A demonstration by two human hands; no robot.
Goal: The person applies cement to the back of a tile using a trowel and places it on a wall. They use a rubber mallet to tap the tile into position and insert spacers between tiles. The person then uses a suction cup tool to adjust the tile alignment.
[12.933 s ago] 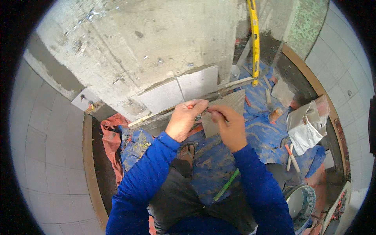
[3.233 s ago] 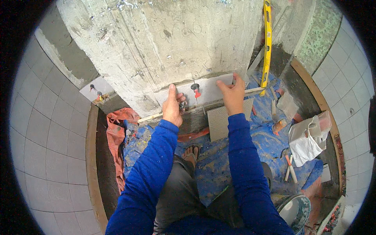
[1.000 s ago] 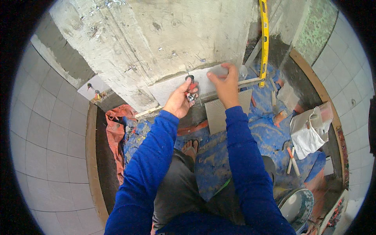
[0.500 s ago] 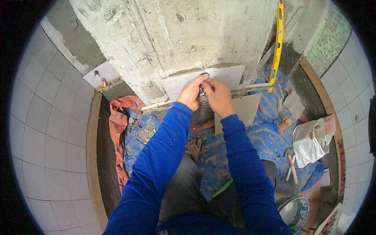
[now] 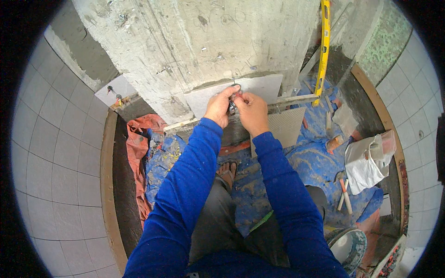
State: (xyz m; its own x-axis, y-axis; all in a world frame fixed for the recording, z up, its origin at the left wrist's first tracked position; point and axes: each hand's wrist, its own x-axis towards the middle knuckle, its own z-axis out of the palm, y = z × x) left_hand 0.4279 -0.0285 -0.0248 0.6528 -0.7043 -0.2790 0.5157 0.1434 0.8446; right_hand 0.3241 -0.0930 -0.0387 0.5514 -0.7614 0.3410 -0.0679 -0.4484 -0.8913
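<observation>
My left hand (image 5: 218,108) and my right hand (image 5: 253,114) meet in front of the concrete pillar (image 5: 218,46). Between their closed fingertips is a small black-and-red piece (image 5: 237,93), mostly covered, so its kind is unclear. Something shiny shows just below it. Behind both hands, a pale tile (image 5: 266,88) lies against the pillar's lower face, grey mortar along its upper edge. A wooden batten (image 5: 301,99) runs under that tile. To the left, another pale tile (image 5: 116,90) carries two small clamp-like pieces (image 5: 111,90), one dark and one reddish.
A yellow spirit level (image 5: 323,51) stands upright at right. A loose tile (image 5: 285,127) leans below the batten. On the blue tarp (image 5: 301,162) lie hammers (image 5: 345,197) and a white bag (image 5: 368,162). Nearby are a bucket (image 5: 359,250) and an orange sheet (image 5: 138,139).
The whole view has shifted slightly, so the scene sits a little further left and up or down. Both hands stay together at the tile, the same piece in their fingers.
</observation>
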